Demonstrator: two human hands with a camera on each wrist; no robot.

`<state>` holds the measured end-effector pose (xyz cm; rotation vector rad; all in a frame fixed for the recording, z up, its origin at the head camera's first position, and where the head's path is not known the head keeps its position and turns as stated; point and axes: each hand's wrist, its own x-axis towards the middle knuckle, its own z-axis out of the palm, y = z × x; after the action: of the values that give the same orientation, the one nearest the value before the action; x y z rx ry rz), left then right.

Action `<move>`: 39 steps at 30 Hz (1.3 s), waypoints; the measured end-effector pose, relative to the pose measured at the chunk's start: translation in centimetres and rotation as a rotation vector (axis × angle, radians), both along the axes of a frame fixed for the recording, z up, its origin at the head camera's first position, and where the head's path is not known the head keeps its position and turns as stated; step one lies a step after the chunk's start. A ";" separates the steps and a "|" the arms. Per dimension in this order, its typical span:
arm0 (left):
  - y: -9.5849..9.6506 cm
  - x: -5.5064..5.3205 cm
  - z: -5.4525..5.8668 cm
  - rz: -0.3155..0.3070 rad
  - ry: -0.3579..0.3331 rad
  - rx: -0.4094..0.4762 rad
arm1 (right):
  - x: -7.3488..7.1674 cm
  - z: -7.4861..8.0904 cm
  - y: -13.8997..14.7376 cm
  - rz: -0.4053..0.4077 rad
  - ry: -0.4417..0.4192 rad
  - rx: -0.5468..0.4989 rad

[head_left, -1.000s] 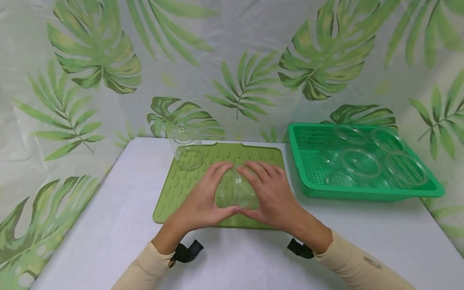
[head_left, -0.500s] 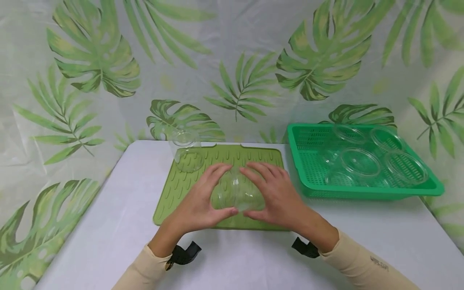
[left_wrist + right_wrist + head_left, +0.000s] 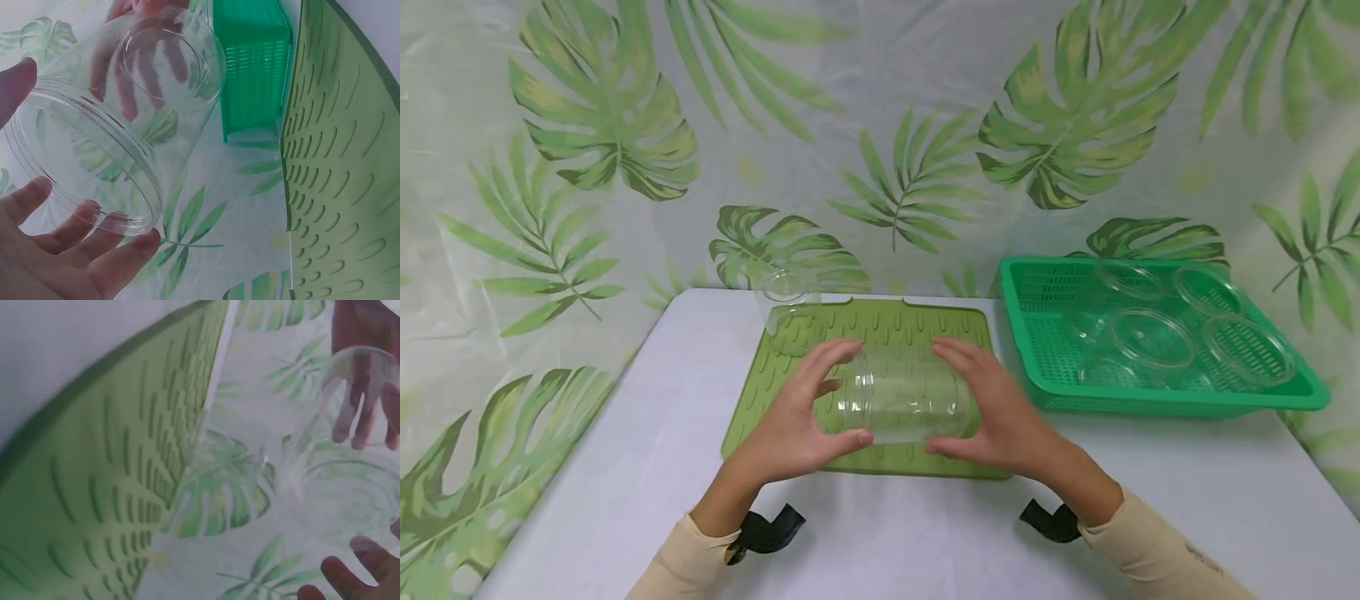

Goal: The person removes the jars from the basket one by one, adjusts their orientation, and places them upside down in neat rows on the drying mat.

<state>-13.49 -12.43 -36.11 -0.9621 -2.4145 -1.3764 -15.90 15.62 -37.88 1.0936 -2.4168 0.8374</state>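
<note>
A clear plastic jar [image 3: 906, 400] lies sideways in the air above the green mat [image 3: 775, 392], held between both hands. My left hand [image 3: 793, 421] grips its ridged mouth end, thumb on the near side and fingers round the far side. At the opposite end, my right hand [image 3: 1009, 417] holds the base between thumb and fingers. The left wrist view shows the jar's open threaded rim [image 3: 81, 156] close to the left fingertips. Another clear jar [image 3: 793, 321] stands at the mat's back left corner.
To the right stands a green plastic basket [image 3: 1172, 402] with several clear jars [image 3: 1153, 337] in it. A white cloth [image 3: 895, 533] covers the table. Behind hangs a leaf-patterned sheet [image 3: 910, 75].
My hands have moved apart, the left going left and the right going right. More of the jar's side now shows between them, and its threaded rim has shifted left.
</note>
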 end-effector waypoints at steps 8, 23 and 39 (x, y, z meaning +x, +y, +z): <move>-0.5 -0.1 0.4 -0.036 -0.095 0.089 | 0.4 -0.8 0.4 0.062 -0.412 -0.199; 1.0 -1.9 -0.3 -0.227 -0.240 0.437 | -1.0 -1.0 -2.1 0.601 -0.724 -0.877; 0.9 -2.0 -1.1 -0.274 -0.291 0.503 | -1.0 -0.6 -2.7 0.612 -0.731 -0.988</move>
<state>-15.49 -11.52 -37.20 -1.0319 -1.9858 -2.2172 -16.87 12.88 -38.52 1.1708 -1.5560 2.6101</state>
